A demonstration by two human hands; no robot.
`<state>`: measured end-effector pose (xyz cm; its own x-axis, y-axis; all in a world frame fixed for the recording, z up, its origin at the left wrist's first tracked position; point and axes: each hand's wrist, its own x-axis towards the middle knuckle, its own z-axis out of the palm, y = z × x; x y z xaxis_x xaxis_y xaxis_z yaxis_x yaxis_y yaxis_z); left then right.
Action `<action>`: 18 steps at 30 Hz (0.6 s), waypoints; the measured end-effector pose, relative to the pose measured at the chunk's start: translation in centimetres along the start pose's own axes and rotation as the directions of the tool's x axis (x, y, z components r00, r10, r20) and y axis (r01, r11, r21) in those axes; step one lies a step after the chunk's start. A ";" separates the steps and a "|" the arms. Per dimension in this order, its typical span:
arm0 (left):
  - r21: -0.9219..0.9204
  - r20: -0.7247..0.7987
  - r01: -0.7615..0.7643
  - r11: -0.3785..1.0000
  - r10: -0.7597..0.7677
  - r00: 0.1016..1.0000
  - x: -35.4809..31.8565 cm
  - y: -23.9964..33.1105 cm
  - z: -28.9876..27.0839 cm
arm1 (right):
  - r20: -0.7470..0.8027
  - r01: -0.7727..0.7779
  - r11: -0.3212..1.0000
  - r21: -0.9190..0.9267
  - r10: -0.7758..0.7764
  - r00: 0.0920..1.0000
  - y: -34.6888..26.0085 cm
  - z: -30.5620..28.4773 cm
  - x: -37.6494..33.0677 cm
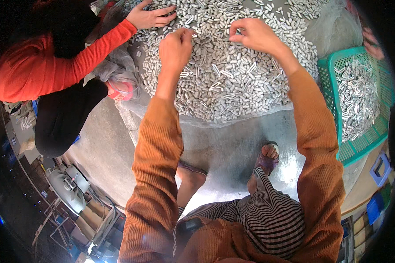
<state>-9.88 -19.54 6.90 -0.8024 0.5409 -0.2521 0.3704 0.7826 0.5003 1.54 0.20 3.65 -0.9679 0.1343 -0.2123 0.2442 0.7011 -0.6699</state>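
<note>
Near: black-and-white striped cloth (274, 221) over the wearer's lap, orange-brown ribbed sleeves (156, 153) reaching forward above a grey floor (224, 138). Off to the right, a green perforated plastic basket (365, 148) holding many narrow silver metal loops (359, 96). Ahead, a broad spread of small oblong silver metal pieces (232, 96), a few open loops among them, pale translucent mesh (333, 28) along its edges. Left hand (175, 49) over the spread, fingers bunched at the tips; cannot tell whether it grips a piece. Right hand (255, 36) apart from it, thumb and forefinger curled close; contents, if any, not readable. Farther left, a co-worker's red-sleeved hand (151, 17), fingers extended at the spread's edge.
</note>
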 end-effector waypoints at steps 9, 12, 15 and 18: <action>0.156 -0.231 0.003 0.988 0.033 0.972 6.0 -3.0 4.4 | -0.248 0.199 0.977 0.072 -0.175 0.953 0.5 -1.8 -1.0; -0.557 -0.123 0.055 0.828 -0.148 0.981 6.1 -6.2 3.1 | -0.143 -0.003 0.988 -0.152 -0.019 0.990 -1.8 0.6 1.3; -0.950 0.168 0.210 0.231 -0.188 0.968 4.6 -4.8 1.4 | -0.039 -0.036 0.915 -0.401 0.022 0.999 -1.6 3.2 2.6; -0.780 0.147 0.216 0.587 -0.162 0.976 4.6 -5.6 1.0 | -0.005 -0.040 0.926 -0.375 0.041 0.999 -1.6 3.5 2.5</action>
<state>-15.21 -21.09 2.14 -0.7741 0.4461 -0.4492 -0.3207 0.3356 0.8858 -1.10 -3.03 1.75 -0.9574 0.1665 -0.2360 0.2427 0.9068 -0.3448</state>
